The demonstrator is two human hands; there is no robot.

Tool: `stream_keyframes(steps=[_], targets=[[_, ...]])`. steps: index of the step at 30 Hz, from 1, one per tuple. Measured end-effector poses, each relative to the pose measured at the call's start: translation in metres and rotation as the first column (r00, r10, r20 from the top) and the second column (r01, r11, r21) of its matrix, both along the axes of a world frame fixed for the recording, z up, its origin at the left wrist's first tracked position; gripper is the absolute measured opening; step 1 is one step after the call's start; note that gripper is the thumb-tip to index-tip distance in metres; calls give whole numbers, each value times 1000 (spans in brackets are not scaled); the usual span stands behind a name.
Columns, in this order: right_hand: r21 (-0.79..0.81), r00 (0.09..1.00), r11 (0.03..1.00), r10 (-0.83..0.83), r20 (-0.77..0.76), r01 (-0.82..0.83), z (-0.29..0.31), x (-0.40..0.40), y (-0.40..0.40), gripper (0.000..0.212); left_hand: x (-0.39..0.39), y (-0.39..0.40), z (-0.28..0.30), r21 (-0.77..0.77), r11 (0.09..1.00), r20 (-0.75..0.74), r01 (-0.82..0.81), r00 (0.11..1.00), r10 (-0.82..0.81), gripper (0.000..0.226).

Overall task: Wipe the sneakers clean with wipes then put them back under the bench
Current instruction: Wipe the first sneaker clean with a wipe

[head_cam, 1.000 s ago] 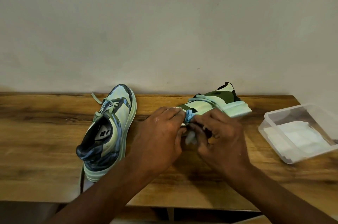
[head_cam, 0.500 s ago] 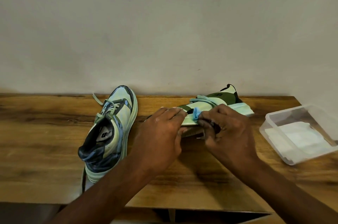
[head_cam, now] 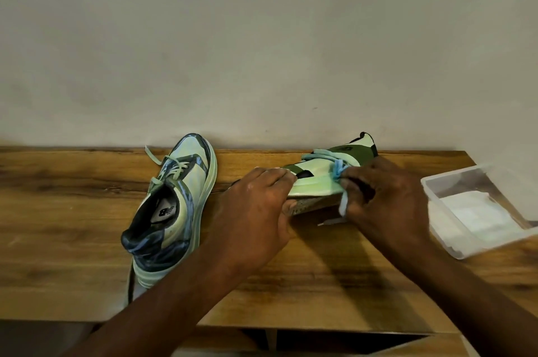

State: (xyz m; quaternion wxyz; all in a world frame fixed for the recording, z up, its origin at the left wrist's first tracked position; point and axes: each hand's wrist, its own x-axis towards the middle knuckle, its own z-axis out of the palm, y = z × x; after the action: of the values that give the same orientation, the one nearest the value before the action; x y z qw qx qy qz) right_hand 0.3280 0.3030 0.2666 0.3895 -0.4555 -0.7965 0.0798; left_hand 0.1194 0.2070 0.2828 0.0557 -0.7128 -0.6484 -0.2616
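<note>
Since earlier: right hand [head_cam: 387, 199] and its blue wipe [head_cam: 339, 171] have slid along the tipped sneaker's side toward the heel; left hand [head_cam: 256, 208] has stayed at the toe end; the rest of the scene looks unchanged.
Tipped sneaker [head_cam: 317, 181]: lies on its side on the tabletop [head_cam: 72, 228], sole edge facing the person, heel toward the wall; probably turned this way so that the pale midsole is open to the wipe.
Left hand: fingers curled over the toe end, thumb under the sole edge, gripping it; likely a brace so the shoe does not skid under the rubbing.
Right hand: fingers bunched round the wipe, pinching it and pressing it on the midsole near the laces; a loose end of the wipe hangs below the fingers.
Second sneaker [head_cam: 171, 205]: stands upright to the left, toe toward the wall, well apart from both hands; whether it has been wiped I cannot tell.
Clear plastic tub [head_cam: 442, 184]: sits open at the right end of the tabletop, near the right hand, probably so fresh wipes are within reach.
Tub contents: a flat white stack [head_cam: 477, 214], seemingly folded wipes; their number cannot be told.
Stage: wiping under way; both sneakers are on top of the tabletop, not yet put back under it.
</note>
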Motion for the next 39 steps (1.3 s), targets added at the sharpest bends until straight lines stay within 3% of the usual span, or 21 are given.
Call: stream_keyframes(steps=[3,6,10,16,19,22,28,35,39], targets=[[2,996,996,-85,16,85,2,-2,7,25,0,1,0,-2,1000,-4,3,1000,-3,43],[39,998,999,26,-49,-24,-1,-21,-11,27,0,-2,1,-9,1000,-8,10,1000,-10,43],[46,994,993,107,-15,-106,1,-23,-15,27,0,-4,2,0,1000,-31,13,999,-13,44],[-5,991,992,-130,17,130,3,-2,14,27,-1,-1,4,24,1000,-9,19,1000,-19,41],[-6,999,1000,5,-35,-5,-1,-16,-4,26,-1,-1,3,32,999,-24,13,1000,-12,41],[2,995,995,101,8,-101,2,-20,-14,24,-1,0,1,46,999,-42,10,999,-8,42],[-16,983,984,-178,46,179,9,3,15,19,-5,1,-3,82,996,-18,31,999,-30,40],[-20,995,995,96,-12,-96,4,-15,-9,22,-6,2,-2,37,999,-7,32,999,-32,44],[-29,994,994,-109,24,109,12,11,18,11,-7,2,-2,41,998,21,53,998,-54,47]])
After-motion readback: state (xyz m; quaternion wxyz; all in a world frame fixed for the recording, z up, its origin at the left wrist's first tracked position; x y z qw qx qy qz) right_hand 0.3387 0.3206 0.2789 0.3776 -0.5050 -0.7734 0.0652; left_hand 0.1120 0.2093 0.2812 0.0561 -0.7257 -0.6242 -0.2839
